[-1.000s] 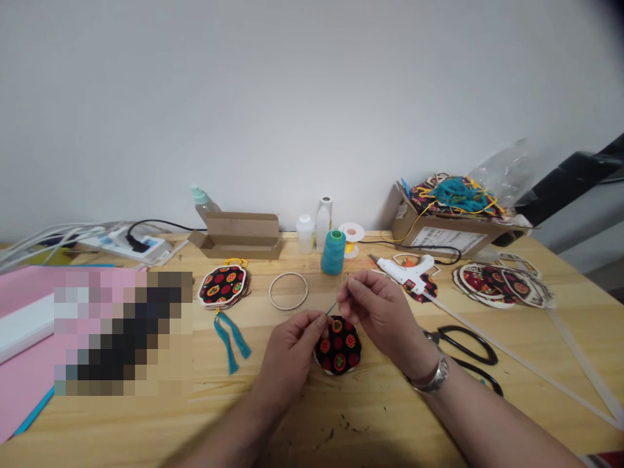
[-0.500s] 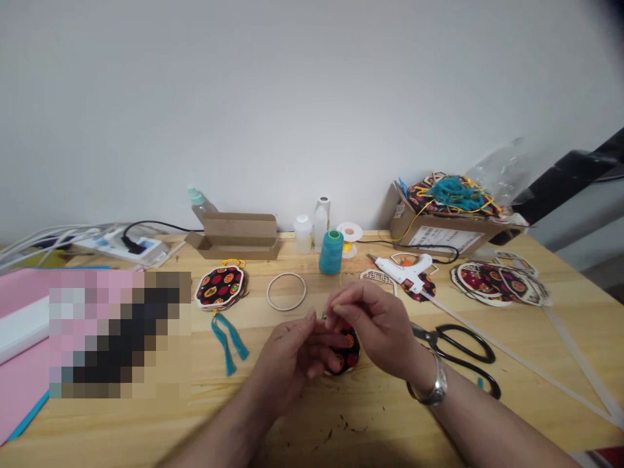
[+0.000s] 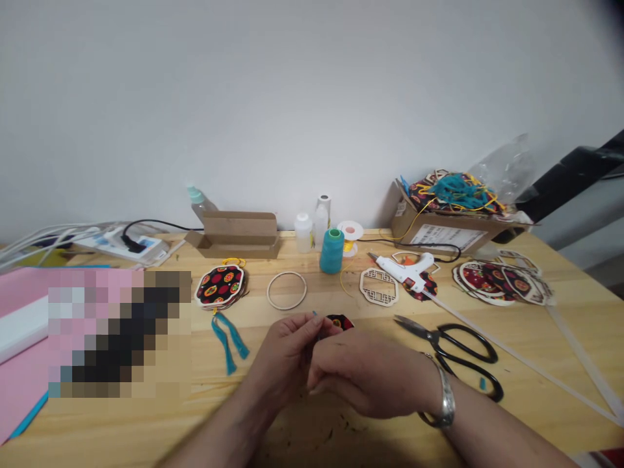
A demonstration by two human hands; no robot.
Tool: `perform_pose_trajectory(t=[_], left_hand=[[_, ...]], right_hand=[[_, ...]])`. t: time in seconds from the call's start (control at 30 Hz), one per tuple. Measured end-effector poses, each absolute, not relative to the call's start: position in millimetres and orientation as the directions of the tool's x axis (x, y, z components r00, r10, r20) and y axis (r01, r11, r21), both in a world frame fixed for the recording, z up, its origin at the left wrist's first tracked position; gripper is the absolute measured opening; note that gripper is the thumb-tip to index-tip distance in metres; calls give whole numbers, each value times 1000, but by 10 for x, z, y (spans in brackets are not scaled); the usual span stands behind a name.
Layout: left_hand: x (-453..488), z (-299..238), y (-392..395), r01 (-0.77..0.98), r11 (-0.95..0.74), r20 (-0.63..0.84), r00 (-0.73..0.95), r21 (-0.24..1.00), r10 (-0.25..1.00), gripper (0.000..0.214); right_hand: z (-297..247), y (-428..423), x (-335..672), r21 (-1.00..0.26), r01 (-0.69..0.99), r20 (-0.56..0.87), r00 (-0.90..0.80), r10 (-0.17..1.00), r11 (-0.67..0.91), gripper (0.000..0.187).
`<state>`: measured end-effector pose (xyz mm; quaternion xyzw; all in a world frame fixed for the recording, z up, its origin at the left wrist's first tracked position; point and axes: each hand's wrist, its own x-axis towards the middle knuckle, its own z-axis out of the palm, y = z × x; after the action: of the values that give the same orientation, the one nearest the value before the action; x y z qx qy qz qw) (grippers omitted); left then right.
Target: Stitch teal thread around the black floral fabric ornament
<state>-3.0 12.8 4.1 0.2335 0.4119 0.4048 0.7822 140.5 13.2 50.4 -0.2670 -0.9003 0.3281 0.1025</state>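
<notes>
My left hand [image 3: 290, 348] is closed, thumb against fingers, with a tiny bluish bit showing at its fingertips, too small to name. Close against it, my right hand [image 3: 365, 376] has curled fingers turned down; whatever they pinch is hidden. Just beyond both hands lies a black piece of fabric with red and orange patterns [image 3: 341, 321], mostly covered by them. Large black-handled scissors [image 3: 431, 336] rest to the right of my right hand. A round wooden ring [image 3: 269, 290] lies past my left hand, and a wooden lattice frame [image 3: 361, 286] farther right.
A teal thread cone [image 3: 332, 255] stands mid-table before white bottles [image 3: 303, 233]. Beside the lattice lies a white glue gun [image 3: 402, 272]. A patterned ornament [image 3: 220, 286] with teal tassels is at left. An overfilled cardboard box [image 3: 441, 237] stands at the back right.
My right hand has come down and toward me, its wrist turning over so the back faces up. My left hand's fingers have closed in. The lattice frame and scissor blades are now uncovered.
</notes>
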Motion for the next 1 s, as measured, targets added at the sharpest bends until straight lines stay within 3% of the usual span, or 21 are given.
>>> perform_pose_trajectory(t=[0.2,0.5,0.8,1.0], left_hand=[[-29,41,132,-455,575,-482,313,680,818,15],[-26,-10,125,-448,560,-444,344,697,828,14],[-34,-57,124,-472,545,-405,371,693,836,18],[-29,-35,114,-457,567,-444,355,685,823,18]], right_hand=[[480,109,1371,-694,353,-121,-917,381,628,17],[437,65,1279,-711,269,-182,-963,199,650,12],[492,50,1226,-688,346,-343,-930,134,638,16],[398,59,1233,-720,316,-276,-947,163,618,12]])
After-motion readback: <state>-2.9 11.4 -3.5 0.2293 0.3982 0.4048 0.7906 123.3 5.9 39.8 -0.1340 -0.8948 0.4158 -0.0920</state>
